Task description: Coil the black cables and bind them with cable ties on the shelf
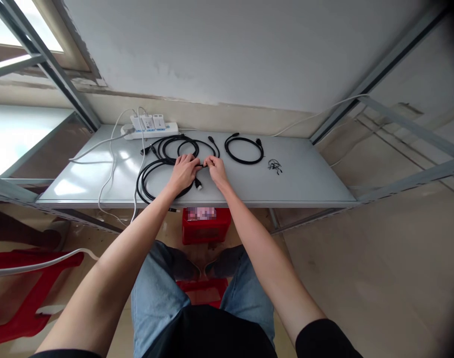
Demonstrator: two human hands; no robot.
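My left hand [185, 173] rests over a black cable [146, 186] that lies in loose loops on the grey shelf, its fingers closed around part of it. Close by on the right, the fingers of my right hand [215, 170] pinch a short stretch of black cable between the two hands. A plug end [198, 184] sticks out below my left hand. Behind the hands lies another coiled black cable [180, 140]. Further right is a separate round coil of black cable [244, 162], apart from both hands. What lies under my fingers is partly hidden.
A white power strip [150, 131] with chargers plugged in stands at the back left, white cords trailing over the front edge. Small black twist ties [275, 166] lie on the right of the shelf [305, 184]. A red box [206, 231] sits beneath; a red stool [29, 293] is at left.
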